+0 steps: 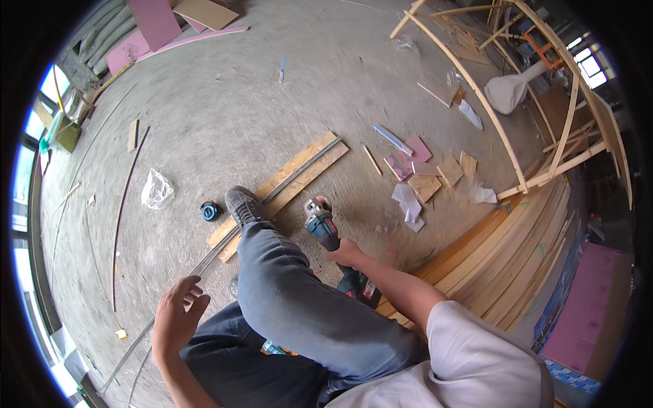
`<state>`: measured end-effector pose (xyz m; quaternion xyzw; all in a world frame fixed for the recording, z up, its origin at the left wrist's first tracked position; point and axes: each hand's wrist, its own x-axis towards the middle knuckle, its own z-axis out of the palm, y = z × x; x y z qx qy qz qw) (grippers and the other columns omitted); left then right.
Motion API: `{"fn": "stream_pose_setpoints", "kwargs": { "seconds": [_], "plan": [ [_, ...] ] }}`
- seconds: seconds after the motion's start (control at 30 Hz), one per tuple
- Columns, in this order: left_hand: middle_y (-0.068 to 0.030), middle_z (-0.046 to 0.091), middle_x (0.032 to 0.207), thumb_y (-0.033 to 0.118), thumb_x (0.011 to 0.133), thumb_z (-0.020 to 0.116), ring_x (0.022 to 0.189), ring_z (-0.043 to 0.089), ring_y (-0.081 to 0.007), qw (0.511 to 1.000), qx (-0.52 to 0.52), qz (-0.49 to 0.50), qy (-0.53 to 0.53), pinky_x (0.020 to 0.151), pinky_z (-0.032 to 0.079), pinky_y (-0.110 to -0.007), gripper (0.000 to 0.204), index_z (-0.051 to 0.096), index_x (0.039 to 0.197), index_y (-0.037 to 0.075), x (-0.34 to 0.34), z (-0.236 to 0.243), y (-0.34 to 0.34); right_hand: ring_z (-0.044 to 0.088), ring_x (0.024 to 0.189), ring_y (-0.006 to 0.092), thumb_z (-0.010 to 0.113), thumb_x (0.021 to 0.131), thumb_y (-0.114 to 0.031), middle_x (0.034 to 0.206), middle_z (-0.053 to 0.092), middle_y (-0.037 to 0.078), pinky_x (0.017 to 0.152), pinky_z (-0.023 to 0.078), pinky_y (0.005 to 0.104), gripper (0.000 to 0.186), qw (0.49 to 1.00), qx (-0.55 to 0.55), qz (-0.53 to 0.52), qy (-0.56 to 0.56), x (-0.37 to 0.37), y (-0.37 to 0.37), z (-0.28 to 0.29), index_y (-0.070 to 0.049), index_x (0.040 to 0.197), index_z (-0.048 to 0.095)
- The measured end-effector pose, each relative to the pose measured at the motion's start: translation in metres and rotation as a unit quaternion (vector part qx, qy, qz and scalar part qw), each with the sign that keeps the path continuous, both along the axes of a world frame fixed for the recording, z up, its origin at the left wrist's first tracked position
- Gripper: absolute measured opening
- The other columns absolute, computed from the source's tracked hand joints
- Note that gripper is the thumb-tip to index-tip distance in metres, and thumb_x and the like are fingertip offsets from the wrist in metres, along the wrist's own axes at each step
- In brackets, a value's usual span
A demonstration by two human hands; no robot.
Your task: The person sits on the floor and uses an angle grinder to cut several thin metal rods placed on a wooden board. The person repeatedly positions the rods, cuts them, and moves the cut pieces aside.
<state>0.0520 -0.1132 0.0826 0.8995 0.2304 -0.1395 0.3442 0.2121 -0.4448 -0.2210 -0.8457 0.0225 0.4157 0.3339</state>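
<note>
My right hand is wrapped round the body of a cordless angle grinder, whose disc end points forward, just right of the board. A long wooden board lies slantwise on the concrete floor with a thin grey metal rail along it. My shoe presses on the board and rail. Beyond the board, the rail runs down to the left, passing close to my left hand. That hand is raised with fingers loosely bent and apart, holding nothing; whether it touches the rail is unclear.
A blue-and-black tape measure and crumpled clear plastic lie left of my foot. Wood offcuts, pink foam pieces and paper are scattered right. Stacked timber and a curved wooden frame stand along the right side.
</note>
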Motion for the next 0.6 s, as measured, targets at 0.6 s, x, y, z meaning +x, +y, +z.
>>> {"fn": "stream_pose_setpoints", "kwargs": {
  "seconds": [0.6],
  "plan": [
    [-0.0127,0.055,0.076,0.007,0.085,0.057,0.068,0.055,-0.0241,0.984,0.045,-0.129,-0.113,0.067,0.043,-0.034,0.02,0.064,0.103,-0.001,0.062,0.034,-0.08,0.068,0.092,0.0357,0.073,0.071,-0.018,0.096,0.068,0.019,0.078,0.054,0.0438,0.039,0.974,-0.103,0.103,-0.173,0.032,0.107,-0.029,0.0,0.102,0.058]
  ]
}}
